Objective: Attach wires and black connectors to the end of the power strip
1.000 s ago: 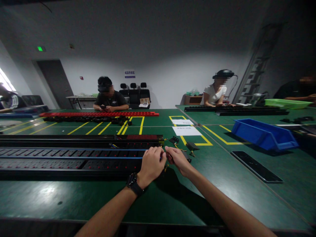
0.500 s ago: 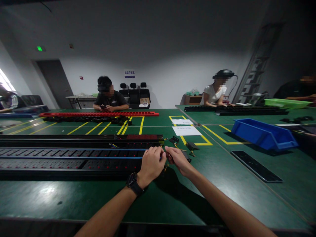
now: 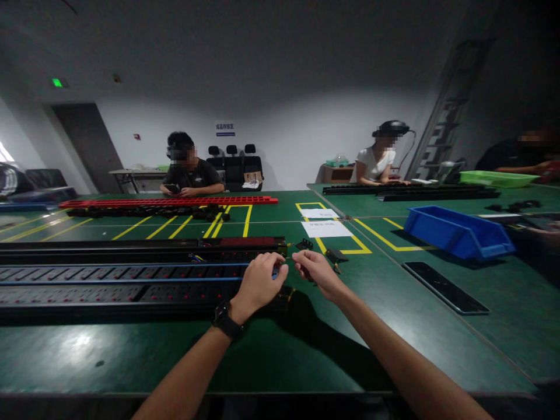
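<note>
My left hand, with a black watch on the wrist, curls its fingers over the right end of a long black socket strip with blue edges and red dots. Just to the right, my right hand pinches thumb and forefinger on what looks like the tip of a thin wire; most of it is hidden. A similar front strip lies nearer me, its end running under my left hand. Beyond my right hand are small black parts with short yellow leads.
Behind the strips are a black channel and a red rack. A phone, a blue bin and paper sheets lie to the right on the green table. Several people sit across and farther right.
My hands have drawn apart, opening a small gap between the fingertips. The view has turned slightly to the right. The strips lie as before.
</note>
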{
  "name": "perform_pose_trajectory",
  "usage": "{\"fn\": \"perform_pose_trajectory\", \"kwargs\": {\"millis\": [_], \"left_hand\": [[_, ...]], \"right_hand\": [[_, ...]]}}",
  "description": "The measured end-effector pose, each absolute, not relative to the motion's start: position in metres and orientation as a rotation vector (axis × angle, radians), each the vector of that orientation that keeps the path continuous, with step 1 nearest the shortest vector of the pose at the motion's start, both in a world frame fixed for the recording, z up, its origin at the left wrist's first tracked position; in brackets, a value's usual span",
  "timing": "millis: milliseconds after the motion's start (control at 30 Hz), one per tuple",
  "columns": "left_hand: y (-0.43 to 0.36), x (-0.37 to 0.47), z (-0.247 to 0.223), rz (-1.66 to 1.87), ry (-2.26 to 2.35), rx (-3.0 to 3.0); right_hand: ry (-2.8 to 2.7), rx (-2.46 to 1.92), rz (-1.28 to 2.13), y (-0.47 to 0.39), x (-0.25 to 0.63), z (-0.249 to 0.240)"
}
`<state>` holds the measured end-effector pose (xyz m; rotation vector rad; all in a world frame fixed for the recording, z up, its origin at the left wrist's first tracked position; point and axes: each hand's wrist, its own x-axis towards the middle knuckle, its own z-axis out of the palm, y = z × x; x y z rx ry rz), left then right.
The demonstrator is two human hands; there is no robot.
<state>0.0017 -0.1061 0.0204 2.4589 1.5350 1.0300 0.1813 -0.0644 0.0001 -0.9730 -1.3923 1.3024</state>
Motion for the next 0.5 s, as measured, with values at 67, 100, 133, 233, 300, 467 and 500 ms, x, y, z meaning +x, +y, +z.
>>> {"fn": "perform_pose_trajectory", "kwargs": {"millis": [67,100,133,233,300,467,500], "left_hand": [[-0.104,-0.001,0.023,1.056,1.516,2.423],[-0.103,-0.002,0.023,1.054,1.515,2.417],[-0.103,-0.002,0.023,1.038,1.518,2.422],[-0.107,0.001,0.022,0.909,1.538,2.518],[-0.112,0.003,0.019,0.78,1.56,2.627],[-0.123,0.009,0.01,0.532,1.635,2.802],[-0.124,0.01,0.009,0.515,1.649,2.814]], "right_hand": [[-1.453,-0.963,1.257,-0.059,0.188,0.002],[-1.49,-0.958,1.229,-0.057,0.191,0.003],[-1.531,-0.952,1.194,-0.055,0.194,0.004],[-1.662,-0.941,1.068,-0.052,0.199,0.006],[-1.745,-0.94,0.995,-0.052,0.201,0.006],[-1.872,-0.897,1.017,-0.052,0.201,0.0],[-1.872,-0.88,1.046,-0.052,0.2,-0.002]]}}
